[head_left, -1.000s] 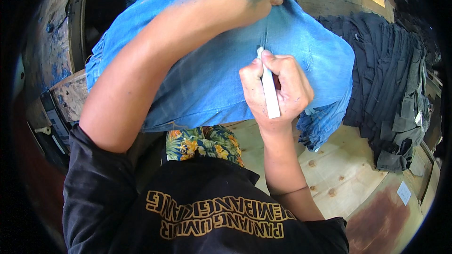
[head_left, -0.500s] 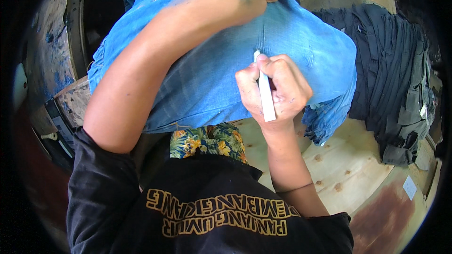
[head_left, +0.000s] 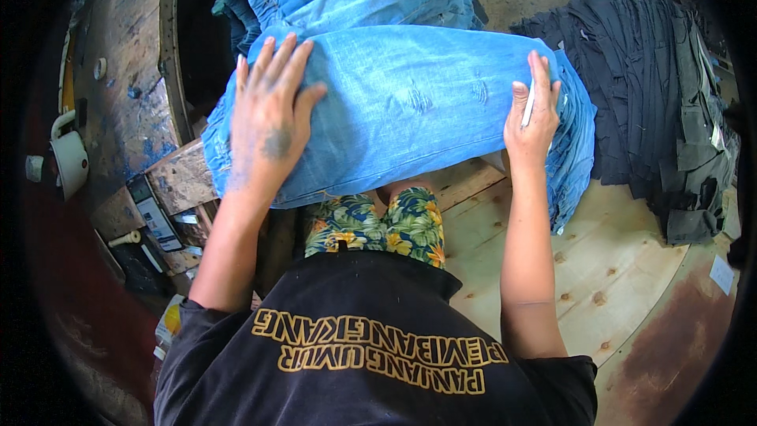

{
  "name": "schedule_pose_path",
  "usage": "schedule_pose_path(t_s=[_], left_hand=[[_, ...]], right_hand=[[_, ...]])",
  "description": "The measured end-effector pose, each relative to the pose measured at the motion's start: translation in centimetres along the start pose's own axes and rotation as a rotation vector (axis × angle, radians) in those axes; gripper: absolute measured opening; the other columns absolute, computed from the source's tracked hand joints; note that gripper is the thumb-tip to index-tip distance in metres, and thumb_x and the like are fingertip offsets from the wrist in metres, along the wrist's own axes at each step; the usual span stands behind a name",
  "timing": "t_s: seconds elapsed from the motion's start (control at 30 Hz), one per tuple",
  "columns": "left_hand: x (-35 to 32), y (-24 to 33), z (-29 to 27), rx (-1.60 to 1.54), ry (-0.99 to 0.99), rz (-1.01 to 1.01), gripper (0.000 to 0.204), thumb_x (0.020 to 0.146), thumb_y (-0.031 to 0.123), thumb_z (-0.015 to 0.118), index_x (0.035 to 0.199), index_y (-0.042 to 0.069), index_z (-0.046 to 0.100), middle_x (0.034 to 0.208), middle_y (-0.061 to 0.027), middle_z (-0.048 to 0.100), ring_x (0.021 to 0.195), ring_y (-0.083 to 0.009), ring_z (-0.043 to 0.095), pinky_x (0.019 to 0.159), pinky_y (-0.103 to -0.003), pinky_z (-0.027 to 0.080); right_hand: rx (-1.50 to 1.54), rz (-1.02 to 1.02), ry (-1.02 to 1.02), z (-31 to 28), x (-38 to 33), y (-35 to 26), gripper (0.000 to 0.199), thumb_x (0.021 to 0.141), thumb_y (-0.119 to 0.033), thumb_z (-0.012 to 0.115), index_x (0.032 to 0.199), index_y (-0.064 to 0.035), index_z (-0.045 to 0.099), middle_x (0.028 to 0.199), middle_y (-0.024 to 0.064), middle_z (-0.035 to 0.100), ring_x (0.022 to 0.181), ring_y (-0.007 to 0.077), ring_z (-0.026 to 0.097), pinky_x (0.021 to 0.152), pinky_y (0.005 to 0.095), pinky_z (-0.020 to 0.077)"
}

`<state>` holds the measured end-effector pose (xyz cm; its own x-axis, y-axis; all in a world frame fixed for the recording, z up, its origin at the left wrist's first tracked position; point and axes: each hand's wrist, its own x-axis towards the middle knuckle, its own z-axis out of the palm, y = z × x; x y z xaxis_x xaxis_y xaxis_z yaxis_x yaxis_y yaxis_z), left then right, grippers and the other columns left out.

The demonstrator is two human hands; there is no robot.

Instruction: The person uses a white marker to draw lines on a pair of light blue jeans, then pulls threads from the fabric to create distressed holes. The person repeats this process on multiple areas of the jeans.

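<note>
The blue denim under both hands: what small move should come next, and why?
Probably press and smooth the blue denim flat. The left hand lies spread on one end, the right hand on the other with a white marking stick between its fingers, and the cloth bulges between them.

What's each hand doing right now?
Left hand: open, flat on the denim.
Right hand: on the denim, holding a white stick.

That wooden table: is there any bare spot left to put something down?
Yes: the pale plywood lies bare between the light blue jeans under both hands and the dark garment pile, down to the rusty rim. The top is crowded with denim; the left ledge holds small clutter.
</note>
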<state>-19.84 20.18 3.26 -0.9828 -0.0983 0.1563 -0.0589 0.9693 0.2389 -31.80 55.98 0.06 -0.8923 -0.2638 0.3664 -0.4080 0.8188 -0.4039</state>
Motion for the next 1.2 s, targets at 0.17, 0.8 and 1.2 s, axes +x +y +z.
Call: schedule_pose_path(t_s=[0.17,0.8,1.2], left_hand=[[3.0,0.5,1.4,-0.008,-0.115,0.043,0.053,0.112,0.039,0.054,0.155,0.008,0.058,0.16,-0.017,0.059,0.152,-0.0355,0.051,0.129,-0.058,0.029],[7.7,-3.8,2.5,-0.409,-0.192,-0.031,0.026,0.095,0.034,0.078,0.101,0.009,0.084,0.085,-0.0205,0.075,0.084,-0.0401,0.075,0.076,-0.047,0.058],[8.0,-3.9,2.9,-0.37,0.005,0.012,0.016,0.087,0.03,0.084,0.097,0.019,0.088,0.083,-0.0117,0.078,0.078,-0.0329,0.077,0.068,-0.041,0.059]], right_hand=[[0.12,-0.032,0.035,0.1,1.2,3.6,0.039,0.114,-0.027,0.059,0.147,-0.0075,0.065,0.141,0.0214,0.072,0.136,0.0387,0.066,0.118,0.05,0.0466],[0.526,-0.307,-0.208,5.3,-3.1,-18.4,0.024,0.079,0.004,0.075,0.102,0.0013,0.068,0.079,0.0114,0.065,0.066,0.0304,0.065,0.061,0.0398,0.0547],[0.421,-0.246,-0.092,9.5,2.4,-19.7,0.014,0.076,0.008,0.072,0.083,-0.0007,0.064,0.069,0.0115,0.056,0.058,0.031,0.059,0.054,0.0407,0.0491]])
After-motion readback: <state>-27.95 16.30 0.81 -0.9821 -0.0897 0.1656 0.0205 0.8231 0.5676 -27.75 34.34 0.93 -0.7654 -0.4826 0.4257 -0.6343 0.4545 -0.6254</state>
